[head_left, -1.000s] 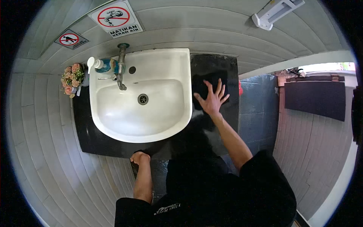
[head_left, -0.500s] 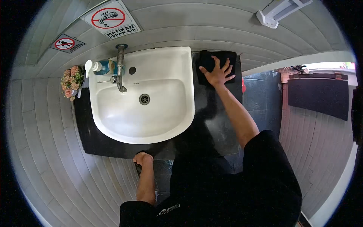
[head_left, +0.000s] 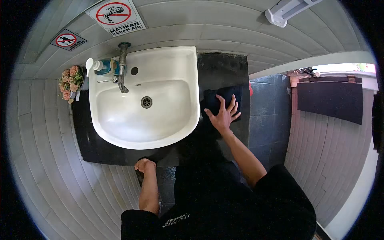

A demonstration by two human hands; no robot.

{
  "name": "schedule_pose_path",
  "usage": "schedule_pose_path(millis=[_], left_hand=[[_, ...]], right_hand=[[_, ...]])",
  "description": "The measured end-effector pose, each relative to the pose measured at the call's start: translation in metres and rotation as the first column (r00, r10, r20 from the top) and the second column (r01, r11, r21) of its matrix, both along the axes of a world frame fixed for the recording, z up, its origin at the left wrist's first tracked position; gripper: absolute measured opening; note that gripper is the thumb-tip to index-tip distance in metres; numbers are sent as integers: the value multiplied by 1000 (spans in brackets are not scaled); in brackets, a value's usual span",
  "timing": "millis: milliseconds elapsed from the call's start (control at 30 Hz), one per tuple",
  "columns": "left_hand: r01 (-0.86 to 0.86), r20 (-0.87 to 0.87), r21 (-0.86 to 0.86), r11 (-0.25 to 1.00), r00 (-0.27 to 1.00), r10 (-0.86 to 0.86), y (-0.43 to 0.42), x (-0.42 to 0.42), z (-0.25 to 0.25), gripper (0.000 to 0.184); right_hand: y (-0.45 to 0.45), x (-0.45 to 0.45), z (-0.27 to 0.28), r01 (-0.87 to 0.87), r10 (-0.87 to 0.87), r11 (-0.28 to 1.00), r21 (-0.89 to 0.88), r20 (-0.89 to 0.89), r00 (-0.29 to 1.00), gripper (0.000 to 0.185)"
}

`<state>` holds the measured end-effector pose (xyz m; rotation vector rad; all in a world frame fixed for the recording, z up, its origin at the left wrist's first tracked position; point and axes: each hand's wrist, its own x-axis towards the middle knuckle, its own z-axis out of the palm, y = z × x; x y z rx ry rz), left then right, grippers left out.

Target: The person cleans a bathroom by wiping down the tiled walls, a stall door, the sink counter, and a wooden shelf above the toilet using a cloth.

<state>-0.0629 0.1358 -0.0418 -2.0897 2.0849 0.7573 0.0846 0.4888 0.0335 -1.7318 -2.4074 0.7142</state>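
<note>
My right hand (head_left: 224, 116) lies with spread fingers on a dark cloth (head_left: 211, 97), pressed flat on the black countertop (head_left: 222, 66) to the right of the white sink (head_left: 160, 120). The cloth is hard to tell from the dark counter. At the counter's front edge, below the sink, is my left hand (head_left: 145, 164), its fingers curled in. Something dark shows beside it, but what the fingers hold, if anything, is hidden.
A metal tap (head_left: 123, 68) stands at the sink's back left. Beside it are a blue soap bottle (head_left: 105, 67) and a pot of pink flowers (head_left: 71, 84). Signs hang on the grey wall (head_left: 180, 34); a white holder (head_left: 285, 13) is at the upper right.
Half a second ago my right hand and the cloth were near the back wall; now they are nearer the front. My left hand stays at the counter's front edge.
</note>
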Motion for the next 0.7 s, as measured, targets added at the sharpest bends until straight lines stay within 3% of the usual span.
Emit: schedule_pose_path(millis=[100, 167, 367, 567, 700], left_hand=[[-62, 58, -55, 997, 996, 65, -8, -4, -14, 71], [-13, 36, -12, 1000, 999, 13, -3, 0, -1, 72], [76, 62, 1, 997, 995, -76, 2, 3, 5, 74], [116, 83, 21, 993, 990, -117, 6, 4, 7, 76], [166, 93, 31, 986, 981, -168, 8, 4, 10, 77]], right_hand=[[39, -31, -7, 2, -1, 1000, 4, -17, 1000, 80], [73, -55, -8, -57, 57, 998, 11, 19, 998, 81], [118, -96, -12, -14, 15, 1000, -19, 56, 998, 82], [11, -10, -6, -200, 198, 979, 45, 37, 979, 74], [-46, 59, 6, -345, 336, 938, 35, 154, 929, 79]])
